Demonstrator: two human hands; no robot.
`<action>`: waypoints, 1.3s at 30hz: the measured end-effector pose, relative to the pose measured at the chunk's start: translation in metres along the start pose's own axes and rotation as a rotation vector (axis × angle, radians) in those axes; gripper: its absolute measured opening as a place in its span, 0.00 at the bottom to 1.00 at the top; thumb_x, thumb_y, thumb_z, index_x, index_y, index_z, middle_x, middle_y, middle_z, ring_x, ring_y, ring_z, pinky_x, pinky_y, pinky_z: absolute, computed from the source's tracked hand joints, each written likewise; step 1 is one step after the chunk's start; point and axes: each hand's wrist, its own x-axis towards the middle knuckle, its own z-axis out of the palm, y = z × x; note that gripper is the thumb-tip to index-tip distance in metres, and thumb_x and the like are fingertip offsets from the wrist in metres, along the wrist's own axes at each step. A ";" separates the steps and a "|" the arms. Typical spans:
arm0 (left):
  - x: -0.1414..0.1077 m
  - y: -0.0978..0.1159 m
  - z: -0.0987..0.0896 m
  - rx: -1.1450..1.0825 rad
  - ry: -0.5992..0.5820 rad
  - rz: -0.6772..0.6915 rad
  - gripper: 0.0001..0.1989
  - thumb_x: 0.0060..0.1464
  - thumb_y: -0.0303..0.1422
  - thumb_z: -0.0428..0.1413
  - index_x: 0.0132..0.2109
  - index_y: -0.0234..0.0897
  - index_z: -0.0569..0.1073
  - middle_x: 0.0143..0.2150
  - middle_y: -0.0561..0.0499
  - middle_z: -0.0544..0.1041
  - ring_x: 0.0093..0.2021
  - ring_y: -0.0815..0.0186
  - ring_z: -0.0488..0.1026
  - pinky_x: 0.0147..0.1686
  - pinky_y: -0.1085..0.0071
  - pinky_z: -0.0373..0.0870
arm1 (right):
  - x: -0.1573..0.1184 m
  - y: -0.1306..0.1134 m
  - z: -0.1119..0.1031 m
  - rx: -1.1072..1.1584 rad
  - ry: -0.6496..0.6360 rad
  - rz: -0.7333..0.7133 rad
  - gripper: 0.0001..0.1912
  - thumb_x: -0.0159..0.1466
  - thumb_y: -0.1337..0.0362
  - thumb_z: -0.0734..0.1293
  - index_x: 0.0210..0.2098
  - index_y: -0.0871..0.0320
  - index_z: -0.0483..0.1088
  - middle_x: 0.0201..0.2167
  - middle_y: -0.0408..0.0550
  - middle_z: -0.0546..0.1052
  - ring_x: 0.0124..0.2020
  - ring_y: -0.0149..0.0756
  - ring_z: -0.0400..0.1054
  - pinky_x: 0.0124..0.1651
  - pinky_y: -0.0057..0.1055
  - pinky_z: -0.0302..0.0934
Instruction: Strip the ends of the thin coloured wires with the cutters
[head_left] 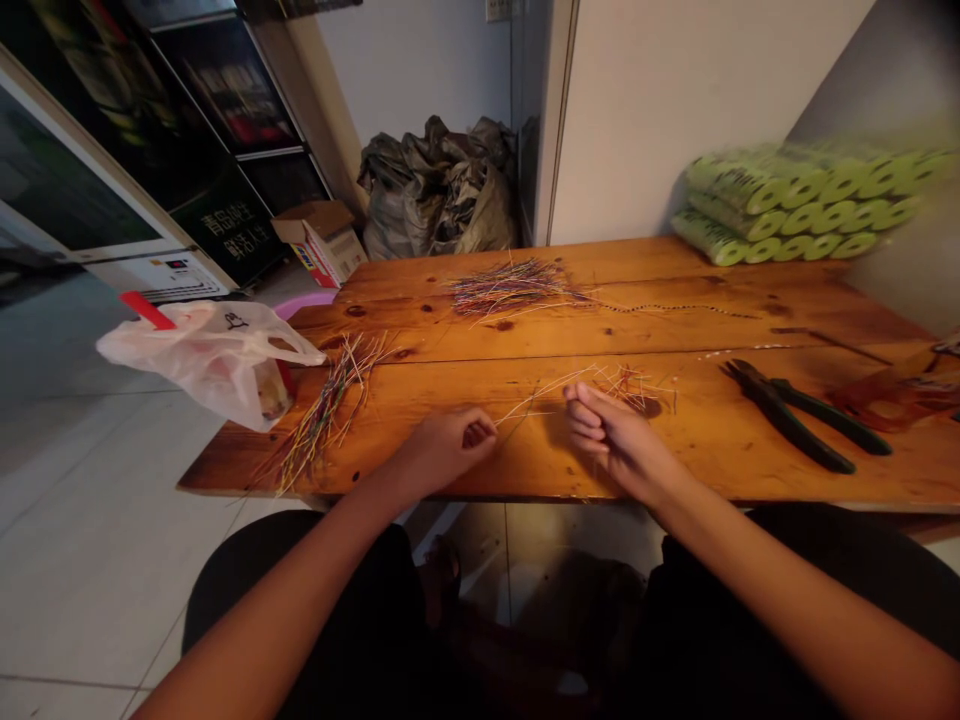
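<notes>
My left hand point(454, 445) is closed in a pinch over the front of the wooden table point(450, 370), gripping thin pale wires point(536, 393) at its fingertips. These stretch right toward my right hand point(611, 435), whose fingers are curled with the thumb pressed on the index finger; a wire reaches its fingertips, though the exact grip is hard to see. Just behind that hand lies a small heap of coloured wires point(630, 385). To the left is a loose bundle of wires point(330, 415). A thicker bundle point(510, 288) rests farther back, beside a dark-and-light twisted strand point(675, 307).
Dark-handled pliers point(795, 410) lie at the right, near orange plastic wrapping point(900, 390). Green-wrapped rolls point(795, 205) are stacked at the back right. A white plastic bag point(217, 355) sits at the left edge. Beyond are a cardboard box point(322, 245) and grey sacks point(439, 190).
</notes>
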 end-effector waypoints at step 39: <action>-0.094 0.008 0.024 -0.997 0.871 -0.520 0.15 0.34 0.32 0.66 0.31 0.36 0.72 0.29 0.55 0.75 0.31 0.74 0.72 0.33 0.81 0.68 | -0.008 0.004 -0.004 0.045 0.007 0.151 0.13 0.59 0.58 0.68 0.36 0.63 0.75 0.20 0.36 0.47 0.20 0.23 0.35 0.17 0.20 0.33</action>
